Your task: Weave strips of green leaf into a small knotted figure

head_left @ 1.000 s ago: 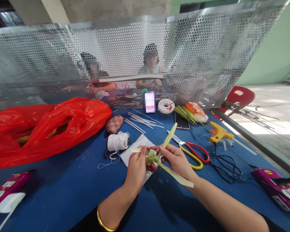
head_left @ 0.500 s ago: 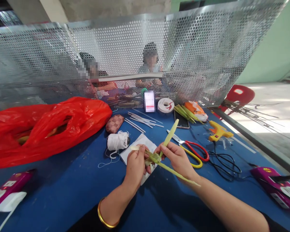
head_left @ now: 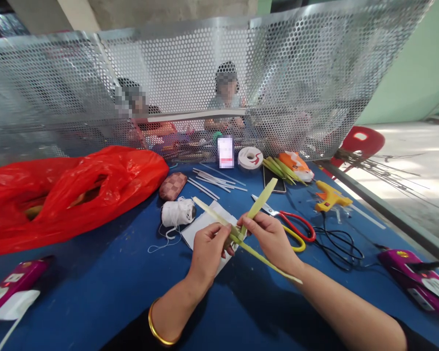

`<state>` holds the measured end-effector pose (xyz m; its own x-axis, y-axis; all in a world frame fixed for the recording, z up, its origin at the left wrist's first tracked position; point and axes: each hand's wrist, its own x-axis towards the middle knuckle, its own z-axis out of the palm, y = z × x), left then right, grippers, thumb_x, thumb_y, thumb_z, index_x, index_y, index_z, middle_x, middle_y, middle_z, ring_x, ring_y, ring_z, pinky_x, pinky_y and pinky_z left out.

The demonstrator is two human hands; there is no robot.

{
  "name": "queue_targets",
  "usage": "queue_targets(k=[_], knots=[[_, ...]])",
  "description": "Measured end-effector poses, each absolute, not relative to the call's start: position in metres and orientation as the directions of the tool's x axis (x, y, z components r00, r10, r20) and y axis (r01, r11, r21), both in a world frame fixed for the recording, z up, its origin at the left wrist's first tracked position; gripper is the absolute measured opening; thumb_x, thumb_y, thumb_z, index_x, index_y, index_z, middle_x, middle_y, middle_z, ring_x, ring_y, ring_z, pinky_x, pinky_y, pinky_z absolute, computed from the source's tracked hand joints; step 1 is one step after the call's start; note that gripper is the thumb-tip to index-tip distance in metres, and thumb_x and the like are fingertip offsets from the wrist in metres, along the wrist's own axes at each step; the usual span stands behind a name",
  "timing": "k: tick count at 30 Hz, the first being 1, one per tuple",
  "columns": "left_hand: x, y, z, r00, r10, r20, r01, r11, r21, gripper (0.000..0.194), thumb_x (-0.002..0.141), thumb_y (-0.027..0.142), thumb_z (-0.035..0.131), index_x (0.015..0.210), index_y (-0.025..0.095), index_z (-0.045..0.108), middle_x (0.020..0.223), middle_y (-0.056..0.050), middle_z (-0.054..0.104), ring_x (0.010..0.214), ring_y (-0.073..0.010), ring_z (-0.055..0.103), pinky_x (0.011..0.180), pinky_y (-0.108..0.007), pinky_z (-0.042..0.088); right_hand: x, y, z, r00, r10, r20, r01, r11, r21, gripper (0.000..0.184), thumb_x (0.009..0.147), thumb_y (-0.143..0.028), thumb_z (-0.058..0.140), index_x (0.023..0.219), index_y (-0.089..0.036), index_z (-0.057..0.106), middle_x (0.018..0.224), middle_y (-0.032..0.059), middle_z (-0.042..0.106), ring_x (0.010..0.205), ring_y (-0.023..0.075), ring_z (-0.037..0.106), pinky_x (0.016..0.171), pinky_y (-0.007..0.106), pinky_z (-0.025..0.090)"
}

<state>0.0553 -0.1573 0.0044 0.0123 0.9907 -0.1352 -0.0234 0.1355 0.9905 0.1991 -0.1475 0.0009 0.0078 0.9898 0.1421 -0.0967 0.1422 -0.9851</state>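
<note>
Pale green leaf strips (head_left: 260, 202) cross one another between my two hands, above a white sheet of paper (head_left: 201, 228) on the table. My left hand (head_left: 211, 246) pinches the strips near where they cross, with one pale end sticking out to the upper left. Closed on the upright wide strip is my right hand (head_left: 267, 236); a narrow tail runs below it toward my right forearm. Fingers partly cover the crossing. Scissors (head_left: 296, 226) with red and yellow handles lie just right of my right hand. A spool of white string (head_left: 177, 213) stands left of the paper.
A red plastic bag (head_left: 131, 180) fills the left back. White sticks (head_left: 214, 180), a ribbon roll (head_left: 250, 158), more green strips (head_left: 283, 170) and a yellow glue gun (head_left: 332, 196) lie behind. A perforated metal screen (head_left: 183, 63) borders the table, with people beyond it.
My left fingers have shifted right along the strips, closer to my right hand. More of the pale end now shows at the upper left, and the wide strip leans further right.
</note>
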Motion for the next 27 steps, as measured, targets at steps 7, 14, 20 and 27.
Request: queue_targets(k=[7, 14, 20, 27], knots=[[0.056, -0.157, 0.001, -0.016, 0.994, -0.107, -0.014, 0.107, 0.994, 0.034, 0.079, 0.043, 0.064, 0.061, 0.015, 0.058, 0.045, 0.006, 0.044, 0.037, -0.0049, 0.038, 0.039, -0.018, 0.027, 0.197, -0.148, 0.003, 0.017, 0.996, 0.083, -0.112, 0.085, -0.990, 0.025, 0.073, -0.042, 0.071, 0.070, -0.017, 0.072, 0.060, 0.0009, 0.063, 0.059, 0.0133, 0.053, 0.057, 0.026, 0.044], [0.056, -0.160, 0.001, 0.129, 0.989, -0.079, 0.007, 0.079, 0.997, 0.032, 0.080, 0.042, 0.064, 0.064, 0.015, 0.058, 0.054, 0.004, 0.048, 0.049, -0.0068, 0.042, 0.047, -0.017, 0.035, 0.194, -0.146, -0.003, 0.119, 0.992, -0.053, -0.260, -0.020, -0.965, 0.028, 0.067, -0.043, 0.077, 0.064, -0.016, 0.072, 0.051, -0.0013, 0.057, 0.050, 0.0100, 0.048, 0.052, 0.024, 0.039], [0.054, -0.154, 0.004, -0.047, 0.997, -0.054, -0.035, 0.053, 0.998, 0.034, 0.079, 0.043, 0.065, 0.060, 0.016, 0.055, 0.052, 0.004, 0.050, 0.046, -0.0068, 0.041, 0.044, -0.017, 0.032, 0.193, -0.141, -0.010, -0.143, 0.967, -0.210, -0.226, -0.238, -0.945, 0.037, 0.074, -0.052, 0.066, 0.072, -0.016, 0.065, 0.057, -0.0016, 0.058, 0.049, 0.0108, 0.051, 0.049, 0.023, 0.038], [0.049, -0.147, 0.003, -0.215, 0.976, -0.027, -0.057, 0.015, 0.998, 0.029, 0.078, 0.042, 0.064, 0.064, 0.017, 0.060, 0.049, 0.005, 0.050, 0.040, -0.0057, 0.035, 0.041, -0.019, 0.029, 0.198, -0.156, 0.006, -0.357, 0.930, 0.088, 0.088, 0.128, -0.988, 0.016, 0.076, -0.030, 0.070, 0.074, -0.019, 0.058, 0.069, -0.0022, 0.061, 0.064, 0.0133, 0.054, 0.060, 0.024, 0.041]])
